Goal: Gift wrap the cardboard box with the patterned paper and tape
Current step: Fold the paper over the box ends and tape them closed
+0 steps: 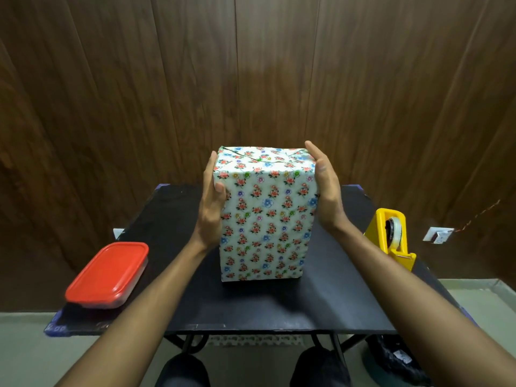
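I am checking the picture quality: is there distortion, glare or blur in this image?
Head view: wide-angle bending curves the wall panels and the table edges; light falls mainly on the wall's middle, the corners are darker; no strong glare; the wrapped box looks fairly sharp, and the red-lidded container and tape dispenser near the sides look slightly soft.

The patterned paper (pixel 265 219) hides the cardboard box entirely.

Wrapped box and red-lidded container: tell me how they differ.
The wrapped box stands tall and upright at the middle of the table; the container lies low and flat at its left edge. The box is covered in floral paper; the container has a plain red lid over a clear base. Both hands, left and right, press the box's sides; nothing touches the container. Both rest on the table.
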